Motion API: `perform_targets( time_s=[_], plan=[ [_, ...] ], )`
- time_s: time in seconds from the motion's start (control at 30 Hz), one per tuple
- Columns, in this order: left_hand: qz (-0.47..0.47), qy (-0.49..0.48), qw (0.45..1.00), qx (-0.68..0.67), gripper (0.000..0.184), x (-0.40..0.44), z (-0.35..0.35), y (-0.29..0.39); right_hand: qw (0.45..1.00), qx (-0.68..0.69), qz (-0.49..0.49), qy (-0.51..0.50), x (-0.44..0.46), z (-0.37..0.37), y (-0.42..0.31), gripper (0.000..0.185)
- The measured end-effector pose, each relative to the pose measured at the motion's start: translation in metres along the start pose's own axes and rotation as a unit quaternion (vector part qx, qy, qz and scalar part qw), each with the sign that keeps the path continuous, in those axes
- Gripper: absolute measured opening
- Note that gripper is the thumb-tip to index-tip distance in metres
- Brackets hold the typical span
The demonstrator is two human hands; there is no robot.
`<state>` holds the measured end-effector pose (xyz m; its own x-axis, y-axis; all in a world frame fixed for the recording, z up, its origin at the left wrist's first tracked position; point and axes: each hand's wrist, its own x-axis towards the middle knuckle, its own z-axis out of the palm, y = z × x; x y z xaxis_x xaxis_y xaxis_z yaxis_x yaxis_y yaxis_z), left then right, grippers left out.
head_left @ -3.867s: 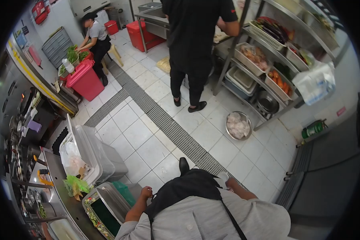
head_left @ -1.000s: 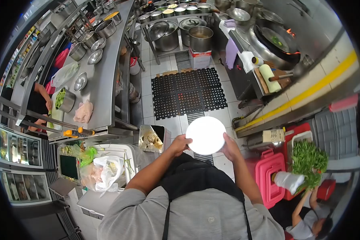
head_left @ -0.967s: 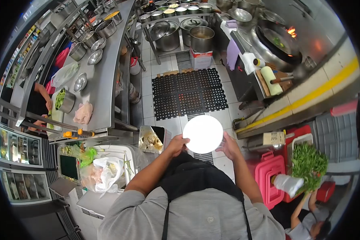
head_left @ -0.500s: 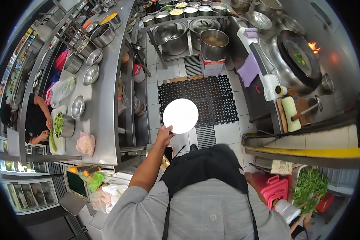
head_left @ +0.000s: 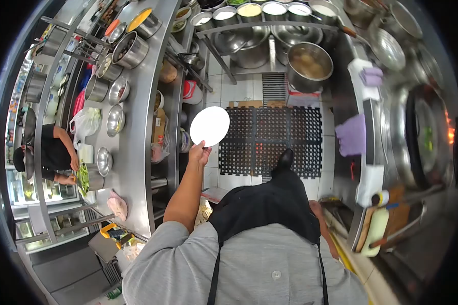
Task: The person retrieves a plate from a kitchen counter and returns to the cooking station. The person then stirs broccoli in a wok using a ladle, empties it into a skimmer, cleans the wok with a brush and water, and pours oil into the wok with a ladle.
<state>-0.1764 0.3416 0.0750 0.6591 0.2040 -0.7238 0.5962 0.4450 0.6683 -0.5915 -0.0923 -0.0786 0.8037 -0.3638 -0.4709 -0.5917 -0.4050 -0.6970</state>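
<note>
A flat, round white plate (head_left: 210, 126) is held out by its near edge over the floor, to the left of my body. My left hand (head_left: 200, 153) pinches that edge, the thumb lying on top of the plate. My right arm hangs close beside my black apron (head_left: 269, 203). Low at that side, my right hand (head_left: 317, 209) shows only as a small part, and its fingers cannot be made out.
On the left, a steel counter (head_left: 137, 112) carries pots, bowls and raw meat (head_left: 117, 205); a co-worker (head_left: 56, 147) handles green vegetables there. A wok (head_left: 426, 137) sits by flames on the right. Ahead, a large pot (head_left: 310, 66) stands beyond a black rubber mat (head_left: 269, 137).
My body has turned and stepped forward, with one shoe now on the mat. The plate has shifted left and up in view, still in my left hand. The wok is closer on the right.
</note>
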Motion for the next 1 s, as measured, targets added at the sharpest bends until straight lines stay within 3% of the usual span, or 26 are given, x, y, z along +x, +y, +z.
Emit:
perform_targets(
  time_s=[0.03, 0.1, 0.27, 0.5, 0.57, 0.63, 0.67, 0.73, 0.77, 0.83, 0.9, 0.97, 1.0],
  plan=[
    [-0.005, 0.018, 0.999, -0.040, 0.027, 0.015, 0.007, 0.009, 0.989, 0.115, 0.086, -0.035, 0.032, -0.011, -0.011, 0.022],
    [0.019, 0.038, 0.996, -0.072, 0.026, 0.056, 0.005, 0.022, 0.913, 0.291, 0.274, -0.086, 0.079, -0.039, -0.053, 0.014],
    [0.070, 0.094, 0.983, -0.141, 0.026, 0.120, 0.010, 0.085, 0.909, 0.317, 0.264, -0.060, 0.154, -0.087, -0.136, 0.014],
    [0.142, 0.186, 0.949, -0.212, 0.023, 0.249, -0.001, 0.167, 0.896, 0.277, 0.343, -0.048, 0.190, -0.064, -0.158, 0.009],
    [0.169, 0.170, 0.946, -0.219, 0.021, 0.285, -0.019, 0.180, 0.879, 0.296, 0.370, -0.053, 0.182, -0.051, -0.154, 0.008],
    [0.167, 0.208, 0.929, -0.256, 0.022, 0.316, -0.027, 0.195, 0.790, 0.448, 0.405, -0.108, 0.172, -0.040, -0.127, 0.006],
    [0.168, 0.196, 0.919, -0.300, 0.020, 0.323, -0.028, 0.203, 0.789, 0.444, 0.410, -0.108, 0.169, -0.037, -0.136, 0.006],
    [0.164, 0.231, 0.908, -0.309, 0.023, 0.332, -0.025, 0.217, 0.905, 0.289, 0.264, -0.166, 0.161, -0.033, -0.166, 0.003],
    [0.163, 0.261, 0.896, -0.319, 0.025, 0.342, -0.030, 0.218, 0.891, 0.248, 0.357, -0.133, 0.163, -0.029, -0.170, 0.004],
    [0.158, 0.251, 0.902, -0.314, 0.028, 0.357, -0.037, 0.216, 0.876, 0.307, 0.347, -0.136, 0.171, -0.027, -0.177, 0.006],
    [0.183, 0.304, 0.881, -0.314, 0.030, 0.362, -0.036, 0.212, 0.853, 0.372, 0.318, -0.183, 0.185, -0.026, -0.174, 0.008],
    [0.196, 0.310, 0.876, -0.314, 0.030, 0.362, -0.039, 0.209, 0.838, 0.403, 0.333, -0.154, 0.195, -0.027, -0.189, 0.009],
    [0.211, 0.314, 0.872, -0.312, 0.030, 0.363, -0.039, 0.207, 0.837, 0.369, 0.391, -0.103, 0.201, -0.026, -0.198, 0.010]
  ],
)
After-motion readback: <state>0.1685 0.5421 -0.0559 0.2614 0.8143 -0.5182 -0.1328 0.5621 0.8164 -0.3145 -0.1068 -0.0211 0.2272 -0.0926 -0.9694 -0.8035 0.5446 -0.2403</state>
